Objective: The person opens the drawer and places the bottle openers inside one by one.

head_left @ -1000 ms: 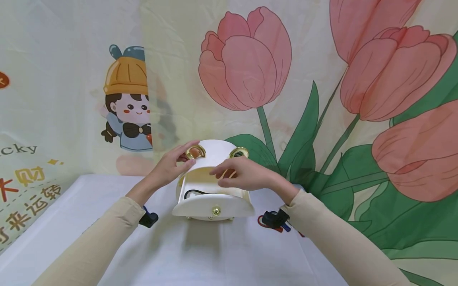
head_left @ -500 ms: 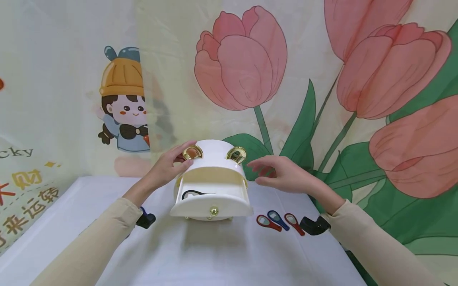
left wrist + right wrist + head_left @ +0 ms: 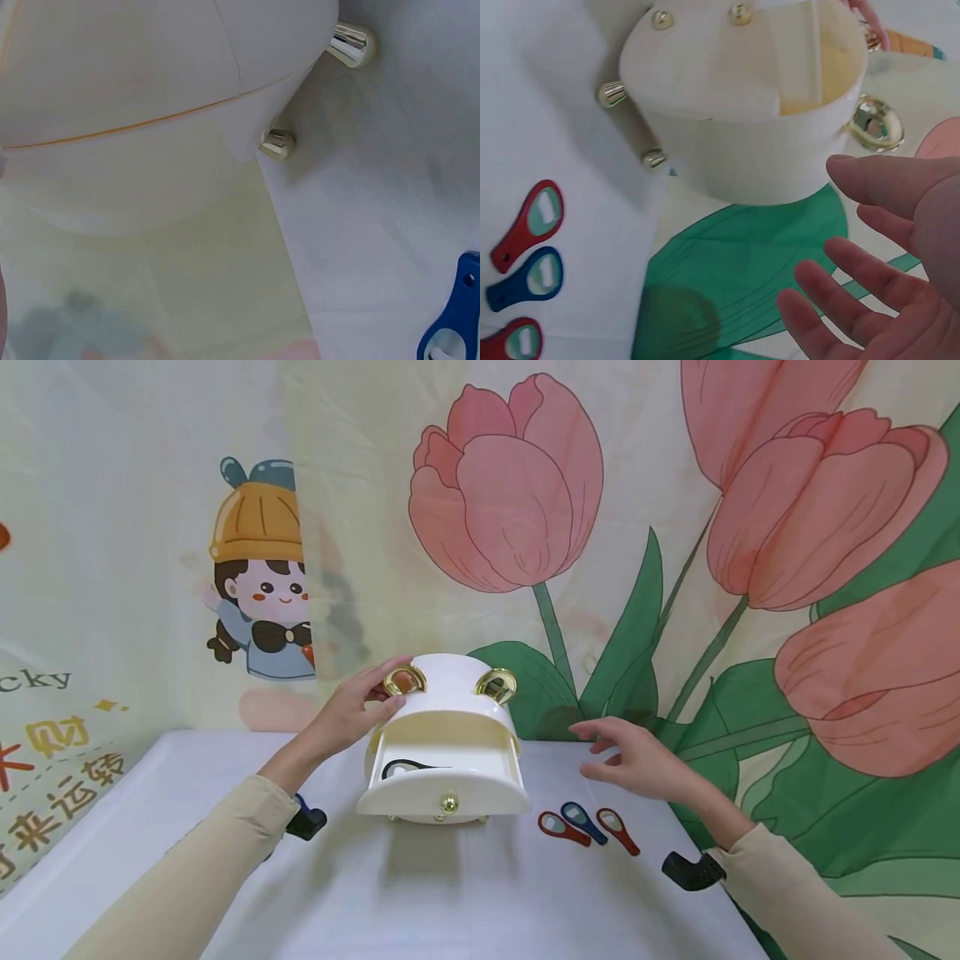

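Observation:
A white drawer box (image 3: 457, 681) with gold ring-shaped ears stands on the table, its drawer (image 3: 442, 793) pulled out. Inside lies a black-rimmed bottle opener (image 3: 401, 766), partly hidden by the drawer front. My left hand (image 3: 356, 706) grips the box's upper left side at the gold ear, thumb in front. My right hand (image 3: 637, 760) hovers to the right of the box with loosely bent fingers and nothing in it. Below it on the cloth are a red bottle opener (image 3: 562, 828), a blue bottle opener (image 3: 583, 822) and another red bottle opener (image 3: 618, 832).
White cloth covers the table (image 3: 420, 902). A further blue bottle opener (image 3: 454, 311) lies left of the box in the left wrist view. Behind hangs a printed curtain (image 3: 375, 527) with tulips. Each wrist wears a black camera (image 3: 692, 870).
My right hand has moved from over the open drawer out to the right, uncovering the drawer and the bottle openers beside the box. My left hand stays on the box.

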The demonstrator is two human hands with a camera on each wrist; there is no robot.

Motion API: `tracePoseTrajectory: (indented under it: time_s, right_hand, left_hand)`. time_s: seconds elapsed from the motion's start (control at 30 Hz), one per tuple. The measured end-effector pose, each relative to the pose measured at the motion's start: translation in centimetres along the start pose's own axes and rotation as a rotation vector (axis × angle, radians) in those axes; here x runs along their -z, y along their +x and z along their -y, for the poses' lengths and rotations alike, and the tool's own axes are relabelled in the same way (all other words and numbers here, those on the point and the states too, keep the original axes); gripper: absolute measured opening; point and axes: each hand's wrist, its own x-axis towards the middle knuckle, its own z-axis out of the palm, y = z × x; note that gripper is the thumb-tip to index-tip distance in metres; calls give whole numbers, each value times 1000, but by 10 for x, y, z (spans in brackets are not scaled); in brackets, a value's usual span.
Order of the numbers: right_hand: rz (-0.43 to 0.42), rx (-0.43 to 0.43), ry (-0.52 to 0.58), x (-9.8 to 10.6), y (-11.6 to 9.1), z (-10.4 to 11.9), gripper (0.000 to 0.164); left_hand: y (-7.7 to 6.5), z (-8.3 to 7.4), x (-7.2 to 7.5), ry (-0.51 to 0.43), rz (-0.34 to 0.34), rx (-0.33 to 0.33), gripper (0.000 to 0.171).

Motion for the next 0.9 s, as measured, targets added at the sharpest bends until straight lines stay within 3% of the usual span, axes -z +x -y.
tracePoseTrajectory:
  time_s: [0.4, 0.9]
  right_hand:
    - [8, -76, 71, -43, -22, -49, 66]
    - [20, -208, 110, -102, -27, -78, 66]
  left_hand:
    - [0, 0, 0, -2, 2, 13, 63]
    - [0, 1, -1, -2, 0, 4, 63]
